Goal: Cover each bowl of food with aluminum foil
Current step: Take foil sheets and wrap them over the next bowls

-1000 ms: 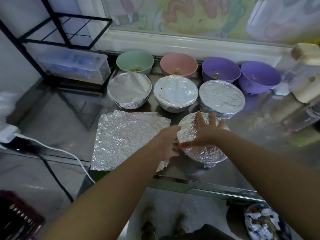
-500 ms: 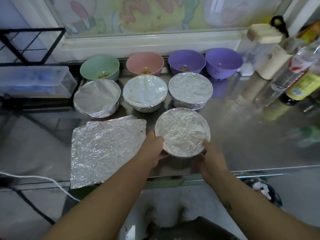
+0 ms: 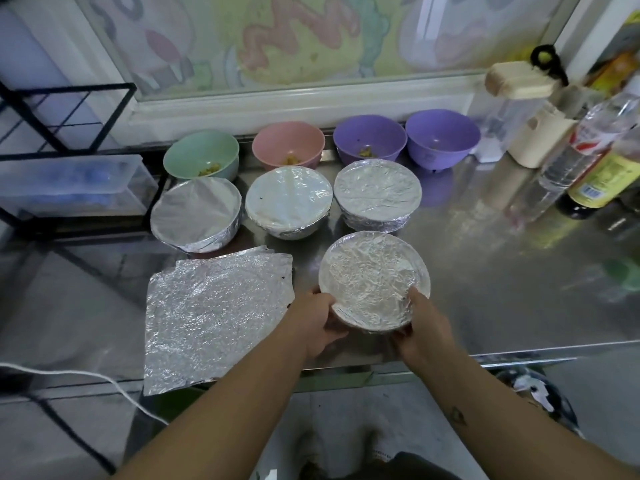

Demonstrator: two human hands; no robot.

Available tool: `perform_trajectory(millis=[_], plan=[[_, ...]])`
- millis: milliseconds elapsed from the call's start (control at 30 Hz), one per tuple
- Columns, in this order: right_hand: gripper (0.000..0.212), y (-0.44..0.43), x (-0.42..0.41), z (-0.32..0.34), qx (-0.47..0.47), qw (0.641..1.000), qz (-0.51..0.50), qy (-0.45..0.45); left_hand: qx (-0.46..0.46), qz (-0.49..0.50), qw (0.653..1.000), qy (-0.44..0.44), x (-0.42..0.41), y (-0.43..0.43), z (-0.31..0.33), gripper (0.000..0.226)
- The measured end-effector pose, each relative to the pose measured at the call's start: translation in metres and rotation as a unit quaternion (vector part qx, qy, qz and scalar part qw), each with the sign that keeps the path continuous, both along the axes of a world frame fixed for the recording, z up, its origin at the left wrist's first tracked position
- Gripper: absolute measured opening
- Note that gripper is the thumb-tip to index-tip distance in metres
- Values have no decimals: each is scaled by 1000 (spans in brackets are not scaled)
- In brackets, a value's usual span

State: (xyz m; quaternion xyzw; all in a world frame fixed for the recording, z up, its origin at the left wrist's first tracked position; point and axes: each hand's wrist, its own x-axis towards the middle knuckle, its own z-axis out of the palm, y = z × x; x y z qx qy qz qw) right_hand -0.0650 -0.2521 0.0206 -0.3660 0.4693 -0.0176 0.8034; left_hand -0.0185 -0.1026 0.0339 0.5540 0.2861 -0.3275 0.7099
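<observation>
At the front of the surface (image 3: 502, 271), a foil-covered bowl (image 3: 372, 275) is held.
Both the left grip (image 3: 318, 320) and the right grip (image 3: 420, 327) curl closed round its near rim.

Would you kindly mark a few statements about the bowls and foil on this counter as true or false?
1. The left hand and right hand both hold the nearest foil-covered bowl. True.
2. The back-row bowls are covered. False: the green bowl, pink bowl, left purple bowl and right purple bowl stand open.
3. A loose foil sheet lies left of the held bowl. True.
4. Only two bowls wear foil. False: four do.
</observation>
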Motion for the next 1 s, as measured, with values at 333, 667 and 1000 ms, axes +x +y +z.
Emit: perform_trajectory(millis=[333,667,1000], plan=[[27,-47,-7,-17,-14,998,-63,26,-19,-58,998,-6,2,-43,-11,44],[13,-156,49,-16,-57,993,-103,15,-6,-75,997,-31,57,-158,-1,47],[17,-219,135,-19,-47,994,-93,-36,-39,-20,997,-64,116,-227,-9,44]])
